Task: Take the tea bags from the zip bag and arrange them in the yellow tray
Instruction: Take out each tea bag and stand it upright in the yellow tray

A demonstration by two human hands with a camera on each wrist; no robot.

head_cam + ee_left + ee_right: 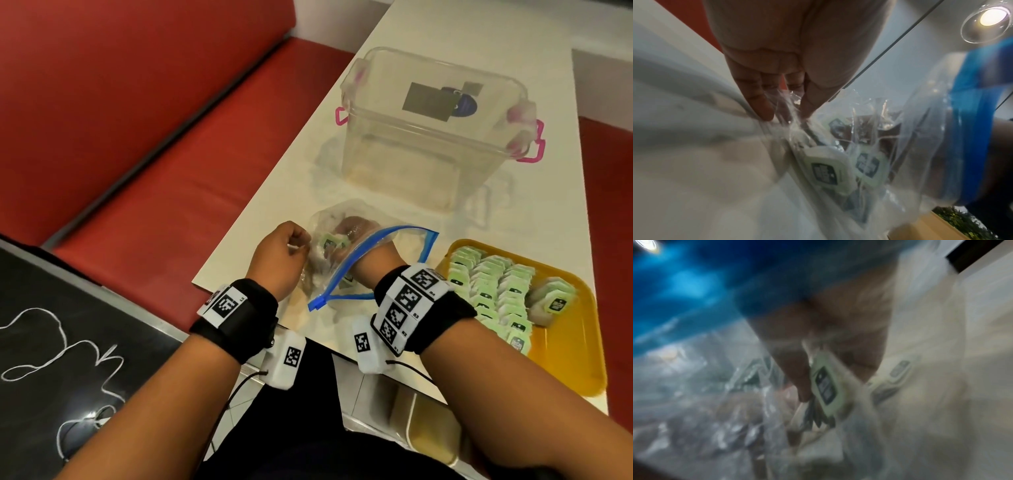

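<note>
A clear zip bag (404, 246) with a blue zip strip lies on the white table near its front edge. My left hand (284, 255) pinches the bag's plastic at its left side, as the left wrist view shows at the fingertips (764, 112). My right hand (354, 233) is inside the bag up to the wrist. It grips a stack of pale green tea bags (826, 386) between thumb and fingers. More tea bags (824, 172) lie loose in the bag. The yellow tray (568, 353) at the right holds several rows of tea bags (493, 291).
A clear plastic box (435, 137) with pink latches stands further back on the white table (428, 31). A red bench seat (137, 137) runs along the table's left side. A dark surface with a white cord (68, 346) lies at the lower left.
</note>
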